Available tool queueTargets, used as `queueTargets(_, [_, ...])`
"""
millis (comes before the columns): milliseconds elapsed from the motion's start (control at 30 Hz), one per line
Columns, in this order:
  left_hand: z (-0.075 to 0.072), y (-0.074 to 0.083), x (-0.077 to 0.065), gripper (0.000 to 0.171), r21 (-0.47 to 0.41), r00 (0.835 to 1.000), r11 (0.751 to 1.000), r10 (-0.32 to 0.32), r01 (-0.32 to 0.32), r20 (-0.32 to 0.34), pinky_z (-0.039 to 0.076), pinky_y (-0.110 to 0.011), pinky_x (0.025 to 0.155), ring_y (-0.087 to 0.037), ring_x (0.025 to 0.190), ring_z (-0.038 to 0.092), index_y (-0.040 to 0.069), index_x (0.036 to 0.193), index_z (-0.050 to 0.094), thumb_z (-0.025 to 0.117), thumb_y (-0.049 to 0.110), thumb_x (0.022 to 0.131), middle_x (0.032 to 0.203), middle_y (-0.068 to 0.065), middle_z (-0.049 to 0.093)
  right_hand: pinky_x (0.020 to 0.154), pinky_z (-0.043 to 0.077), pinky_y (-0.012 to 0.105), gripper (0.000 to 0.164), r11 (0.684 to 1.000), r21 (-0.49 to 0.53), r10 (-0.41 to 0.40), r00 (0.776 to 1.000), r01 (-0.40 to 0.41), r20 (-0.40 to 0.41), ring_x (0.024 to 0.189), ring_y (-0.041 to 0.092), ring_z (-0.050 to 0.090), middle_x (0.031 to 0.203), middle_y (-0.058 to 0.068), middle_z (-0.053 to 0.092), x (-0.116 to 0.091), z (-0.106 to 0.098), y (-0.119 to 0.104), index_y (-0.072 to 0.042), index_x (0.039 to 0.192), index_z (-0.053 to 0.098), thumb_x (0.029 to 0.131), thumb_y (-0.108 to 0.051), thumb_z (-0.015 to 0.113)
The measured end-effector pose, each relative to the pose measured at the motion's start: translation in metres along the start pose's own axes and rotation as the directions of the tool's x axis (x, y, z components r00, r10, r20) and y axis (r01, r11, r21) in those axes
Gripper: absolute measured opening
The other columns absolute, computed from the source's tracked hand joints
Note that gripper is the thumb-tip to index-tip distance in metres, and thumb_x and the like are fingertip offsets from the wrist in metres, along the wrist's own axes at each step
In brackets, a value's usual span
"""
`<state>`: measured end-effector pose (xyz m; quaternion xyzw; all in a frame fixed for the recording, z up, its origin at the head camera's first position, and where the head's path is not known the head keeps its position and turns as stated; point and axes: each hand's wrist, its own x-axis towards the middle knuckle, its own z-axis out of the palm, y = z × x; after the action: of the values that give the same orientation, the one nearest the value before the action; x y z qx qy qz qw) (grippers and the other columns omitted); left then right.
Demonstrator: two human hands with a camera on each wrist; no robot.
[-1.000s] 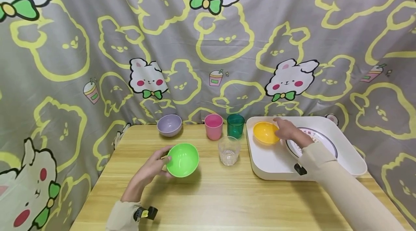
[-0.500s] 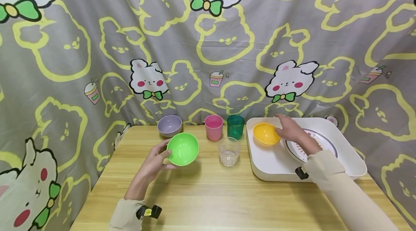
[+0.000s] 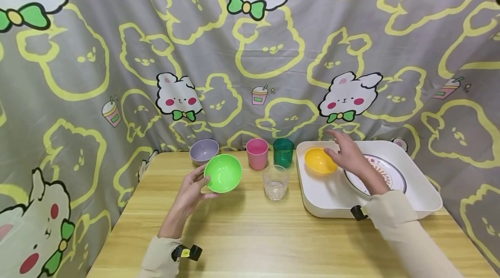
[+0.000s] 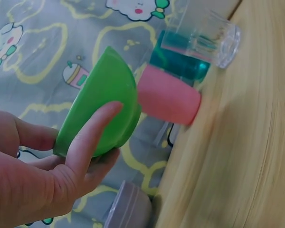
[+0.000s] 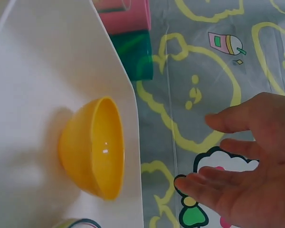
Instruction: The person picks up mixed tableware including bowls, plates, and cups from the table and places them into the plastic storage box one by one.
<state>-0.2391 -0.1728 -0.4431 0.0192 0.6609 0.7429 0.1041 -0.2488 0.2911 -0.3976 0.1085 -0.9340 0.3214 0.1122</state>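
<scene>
Over the wooden table (image 3: 250,234), left of centre, a green bowl (image 3: 223,173) hangs clear of the wood, tilted so its hollow faces the person. Left hand (image 3: 192,191) pinches it at the rim: thumb at the inner side, fingers against the outer wall, one stretched well along the curve in the left wrist view. Right hand (image 3: 349,154) is spread, thumb apart from the fingers, holding nothing; it hovers above the back of a white tray (image 3: 326,195). Nearest to it is a yellow bowl (image 3: 319,160), upright in the tray's left part; head view overlaps thumb and rim, but the right wrist view shows a gap. Also in the tray, towards the right, a round white plate (image 3: 394,173) with printed centre, partly covered by the right forearm. Along the table's back edge, left to right: lavender bowl (image 3: 204,150), pink cup (image 3: 257,156), teal cup (image 3: 283,153), all upright. Clear tumbler (image 3: 275,187) stands in front of the two cups; whether it touches the teal one is hard to say. Behind everything, a grey curtain (image 3: 283,91) with yellow outlines and white rabbits.
</scene>
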Motion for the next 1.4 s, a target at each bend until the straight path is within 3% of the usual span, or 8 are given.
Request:
queueTargets(300, [0.012,-0.001,0.003,0.054,-0.045,1.000,0.999,0.026,-0.026,-0.003,0.058,-0.057,0.087,-0.045,0.124,0.055,0.001,0.157,0.036,0.047,-0.003,0.104,0.151,-0.028,0.042,0.093,0.054,0.060,0.052,0.982,0.172,-0.045,0.986,0.073,-0.163,0.124,0.054,0.053,0.141,0.031,0.049,-0.005,0.017,-0.002,0.008,0.143,0.047,0.096,-0.002,0.067])
queueTargets(600, [0.023,0.006,0.009,0.054,-0.067,0.998,0.996,0.063,-0.063,0.005,0.061,-0.051,0.082,-0.041,0.120,0.059,-0.002,0.156,0.036,0.051,-0.002,0.104,0.152,-0.029,0.042,0.095,0.053,0.060,0.051,0.952,0.290,-0.037,0.977,0.098,-0.208,0.126,0.047,0.054,0.141,0.026,0.054,-0.006,0.027,-0.014,0.001,0.144,0.050,0.098,-0.006,0.069])
queueTargets(833, [0.035,0.010,0.013,0.053,-0.101,0.997,0.993,0.069,-0.067,0.017,0.059,-0.056,0.083,-0.039,0.121,0.060,0.002,0.156,0.039,0.053,0.001,0.104,0.153,-0.026,0.043,0.099,0.052,0.061,0.056,0.939,0.333,-0.022,0.983,0.082,-0.183,0.128,0.044,0.055,0.143,0.024,0.054,-0.007,0.036,-0.024,-0.004,0.150,0.045,0.100,-0.010,0.068])
queueTargets(1100, [0.050,0.014,0.017,0.051,-0.128,0.998,0.990,0.059,-0.054,0.035,0.062,-0.051,0.080,-0.037,0.119,0.062,0.005,0.154,0.044,0.054,0.001,0.104,0.151,-0.024,0.046,0.102,0.051,0.055,0.059,0.906,0.420,0.003,0.993,0.047,-0.118,0.131,0.042,0.053,0.146,0.022,0.050,-0.006,0.048,-0.037,-0.003,0.154,0.040,0.102,-0.014,0.066])
queueTargets(1400, [0.068,0.012,0.021,0.050,-0.124,0.997,0.990,0.070,-0.064,0.042,0.062,-0.052,0.080,-0.031,0.115,0.062,0.002,0.153,0.044,0.055,0.001,0.103,0.147,-0.027,0.049,0.104,0.049,0.057,0.058,0.878,0.476,-0.017,0.997,0.054,-0.081,0.132,0.040,0.053,0.144,0.020,0.053,-0.005,0.062,-0.049,-0.008,0.153,0.043,0.101,-0.014,0.068])
